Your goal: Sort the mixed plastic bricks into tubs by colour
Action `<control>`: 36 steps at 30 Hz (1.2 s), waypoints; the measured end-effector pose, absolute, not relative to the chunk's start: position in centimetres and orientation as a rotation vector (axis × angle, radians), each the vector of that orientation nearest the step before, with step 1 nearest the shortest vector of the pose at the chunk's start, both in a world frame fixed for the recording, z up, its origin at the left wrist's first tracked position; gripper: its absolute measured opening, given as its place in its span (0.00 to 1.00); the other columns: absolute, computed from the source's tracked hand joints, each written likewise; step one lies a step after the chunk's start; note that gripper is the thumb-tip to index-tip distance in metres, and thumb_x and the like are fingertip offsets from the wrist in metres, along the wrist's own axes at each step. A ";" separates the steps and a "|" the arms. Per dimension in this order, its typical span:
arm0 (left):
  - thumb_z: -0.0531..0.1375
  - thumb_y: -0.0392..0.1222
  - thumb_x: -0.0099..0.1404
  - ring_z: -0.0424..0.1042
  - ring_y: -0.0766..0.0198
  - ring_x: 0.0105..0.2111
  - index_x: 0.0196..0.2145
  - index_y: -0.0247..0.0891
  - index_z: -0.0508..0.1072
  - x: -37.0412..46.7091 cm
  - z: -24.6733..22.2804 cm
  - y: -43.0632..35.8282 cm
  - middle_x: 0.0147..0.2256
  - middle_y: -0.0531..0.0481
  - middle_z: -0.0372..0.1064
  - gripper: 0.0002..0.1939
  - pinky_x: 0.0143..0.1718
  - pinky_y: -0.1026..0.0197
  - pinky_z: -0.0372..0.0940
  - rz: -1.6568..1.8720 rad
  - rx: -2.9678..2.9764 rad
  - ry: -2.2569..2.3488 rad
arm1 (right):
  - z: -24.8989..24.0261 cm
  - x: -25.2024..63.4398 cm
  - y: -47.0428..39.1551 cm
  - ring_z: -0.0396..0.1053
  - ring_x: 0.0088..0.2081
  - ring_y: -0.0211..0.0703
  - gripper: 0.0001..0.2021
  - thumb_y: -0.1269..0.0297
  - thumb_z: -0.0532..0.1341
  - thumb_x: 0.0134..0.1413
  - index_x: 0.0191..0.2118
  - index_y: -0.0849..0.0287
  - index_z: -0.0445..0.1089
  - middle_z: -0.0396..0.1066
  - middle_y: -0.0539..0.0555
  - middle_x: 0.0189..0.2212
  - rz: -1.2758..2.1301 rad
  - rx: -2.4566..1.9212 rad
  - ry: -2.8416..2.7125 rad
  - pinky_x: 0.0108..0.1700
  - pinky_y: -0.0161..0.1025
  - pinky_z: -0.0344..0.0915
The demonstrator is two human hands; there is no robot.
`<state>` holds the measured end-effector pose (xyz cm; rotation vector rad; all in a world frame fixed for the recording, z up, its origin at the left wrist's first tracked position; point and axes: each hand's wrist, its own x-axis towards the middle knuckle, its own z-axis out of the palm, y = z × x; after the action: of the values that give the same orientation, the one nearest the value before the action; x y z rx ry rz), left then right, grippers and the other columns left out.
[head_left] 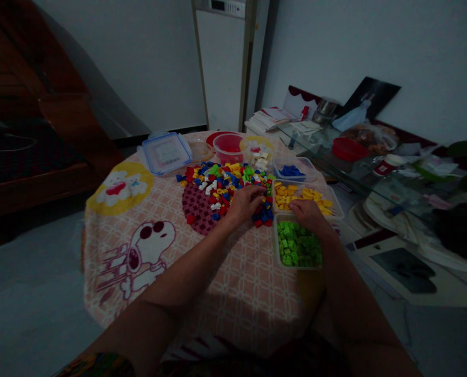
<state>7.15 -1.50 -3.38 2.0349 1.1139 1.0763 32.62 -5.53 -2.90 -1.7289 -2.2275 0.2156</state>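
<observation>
A mixed pile of small toy building bricks (213, 184) in red, blue, yellow, green and white lies on the table. My left hand (243, 204) reaches onto the pile's right side, its fingers bent together among the bricks. Whatever may be between them is too small to make out. Over the border of two clear plastic boxes is my right hand (309, 213), fingers closed, contents hidden. Yellow bricks fill much of the farther box (338, 208); green bricks (296, 243) fill the nearer box (275, 251).
Behind the yellow bricks stands a clear box (311, 168) holding blue bricks. White bricks (260, 161) lie beside a round reddish tub (229, 152). A blue-rimmed lid (166, 153) is at the back left of the patterned tablecloth (233, 283). A cluttered glass shelf (335, 170) adjoins on the right.
</observation>
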 end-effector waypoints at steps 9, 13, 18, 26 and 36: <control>0.65 0.43 0.65 0.76 0.52 0.40 0.42 0.38 0.81 2.3 -3.3 0.2 0.40 0.43 0.79 0.10 0.43 0.57 0.66 0.905 2.201 1.618 | -2.8 32.4 -5.4 0.64 0.29 0.43 0.16 0.63 0.52 0.66 0.25 0.55 0.64 0.70 0.55 0.25 0.228 -1.800 -2.233 0.36 0.40 0.53; 0.66 0.44 0.64 0.76 0.53 0.40 0.39 0.40 0.80 2.6 -4.0 0.3 0.39 0.43 0.80 0.08 0.38 0.59 0.64 0.862 2.247 1.650 | -2.6 32.3 -5.5 0.62 0.28 0.42 0.16 0.64 0.52 0.65 0.24 0.55 0.63 0.69 0.54 0.24 0.232 -1.794 -2.235 0.35 0.40 0.51; 0.64 0.41 0.63 0.76 0.55 0.38 0.39 0.40 0.80 2.6 -3.9 0.3 0.37 0.46 0.80 0.07 0.38 0.59 0.65 0.918 2.178 1.625 | -2.7 32.4 -5.5 0.62 0.28 0.42 0.17 0.63 0.51 0.65 0.24 0.55 0.63 0.69 0.54 0.24 0.229 -1.761 -2.236 0.35 0.39 0.52; 0.64 0.40 0.63 0.76 0.62 0.35 0.42 0.36 0.80 3.7 -3.2 -0.5 0.40 0.46 0.80 0.10 0.40 0.61 0.69 1.168 1.914 1.357 | -3.1 32.6 -5.3 0.62 0.28 0.42 0.17 0.63 0.51 0.65 0.24 0.55 0.63 0.69 0.54 0.24 0.203 -1.775 -2.235 0.35 0.40 0.52; 0.67 0.37 0.60 0.76 0.63 0.31 0.40 0.34 0.80 9.2 -4.6 -1.4 0.32 0.49 0.78 0.09 0.35 0.63 0.70 1.129 1.667 1.013 | -3.0 32.6 -5.4 0.64 0.30 0.43 0.16 0.63 0.51 0.66 0.26 0.56 0.67 0.71 0.55 0.25 0.204 -1.789 -2.247 0.36 0.40 0.52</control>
<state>9.18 -1.38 -4.62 1.6671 1.0134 1.1290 32.57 -5.36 -3.05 -1.7892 -2.2468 0.2042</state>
